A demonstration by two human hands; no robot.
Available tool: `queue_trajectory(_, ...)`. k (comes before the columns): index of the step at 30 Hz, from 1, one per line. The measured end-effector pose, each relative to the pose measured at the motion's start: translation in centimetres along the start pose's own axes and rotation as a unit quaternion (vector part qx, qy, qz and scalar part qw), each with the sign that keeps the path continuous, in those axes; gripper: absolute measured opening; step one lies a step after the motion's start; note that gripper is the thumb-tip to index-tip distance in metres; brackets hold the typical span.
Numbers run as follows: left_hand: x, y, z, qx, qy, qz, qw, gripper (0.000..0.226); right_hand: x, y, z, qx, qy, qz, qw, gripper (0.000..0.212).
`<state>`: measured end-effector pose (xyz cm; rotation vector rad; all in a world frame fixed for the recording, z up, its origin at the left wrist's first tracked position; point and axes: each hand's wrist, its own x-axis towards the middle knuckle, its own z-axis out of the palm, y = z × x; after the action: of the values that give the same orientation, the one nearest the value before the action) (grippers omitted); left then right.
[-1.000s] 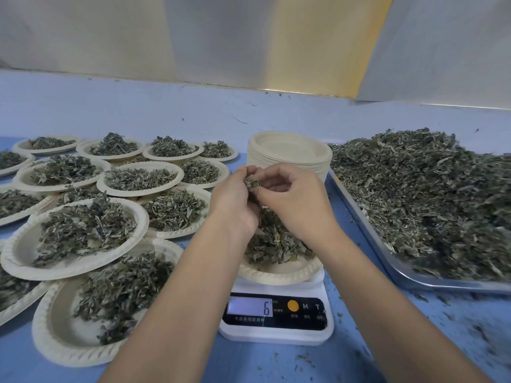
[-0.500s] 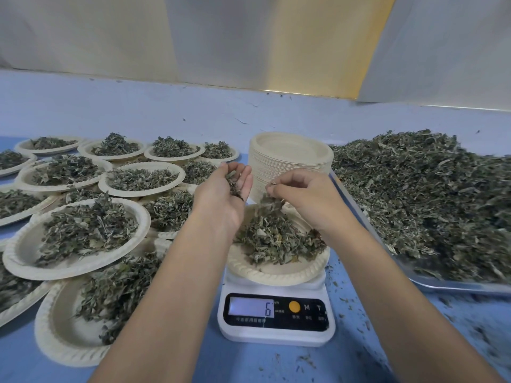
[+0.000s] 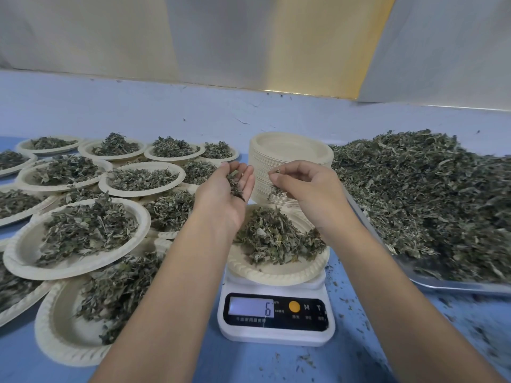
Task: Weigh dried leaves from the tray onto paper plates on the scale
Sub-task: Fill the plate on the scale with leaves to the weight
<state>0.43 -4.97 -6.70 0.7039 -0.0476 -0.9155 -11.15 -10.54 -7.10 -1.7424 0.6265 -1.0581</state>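
Note:
A white digital scale shows 6 on its display. On it sits a paper plate heaped with dried leaves. My left hand hovers above the plate's left side, palm up and fingers relaxed, cradling a few leaves. My right hand is above the plate's right side and pinches a small tuft of leaves between thumb and fingers. The metal tray on the right carries a big pile of dried leaves.
A tall stack of empty paper plates stands just behind the hands. Several filled plates overlap across the left of the blue table. Leaf crumbs lie scattered around the scale. A pale wall closes the back.
My hands have drawn apart: the left opened palm-up with leaves in it, the right moved to the right with a pinch of leaves. The scale still reads 6.

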Motion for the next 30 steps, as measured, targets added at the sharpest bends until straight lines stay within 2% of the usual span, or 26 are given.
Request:
queue_trajectory(4,-0.1,-0.1,0.1,0.008,-0.007,0.003,1.0,0.026,-0.2,-0.3,0.1,0.039,0.007,-0.022,0.999,0.006)
queue_trajectory(9,-0.2,-0.1,0.2,0.011,-0.016,0.003,1.0,0.023,-0.2,-0.5,0.3,0.081,0.013,-0.038,0.996,0.011)
queue_trajectory(20,-0.1,0.0,0.0,0.004,-0.011,-0.004,1.0,0.023,-0.3,-0.6,0.1,0.073,0.03,-0.026,0.997,0.008)
queue_trajectory(23,-0.1,0.0,0.0,0.005,-0.007,-0.002,1.0,0.023,-0.2,-0.4,-0.1,0.047,0.022,-0.018,0.999,0.009)
queue_trajectory(27,0.0,0.1,-0.1,0.004,-0.006,-0.002,1.0,0.023,-0.1,0.4,-0.8,-0.101,-0.046,0.031,0.993,0.01)
queue_trajectory(30,0.0,0.1,-0.1,0.005,-0.004,-0.003,1.0,0.023,0.1,0.4,-1.2,-0.102,-0.002,0.025,0.994,0.013)
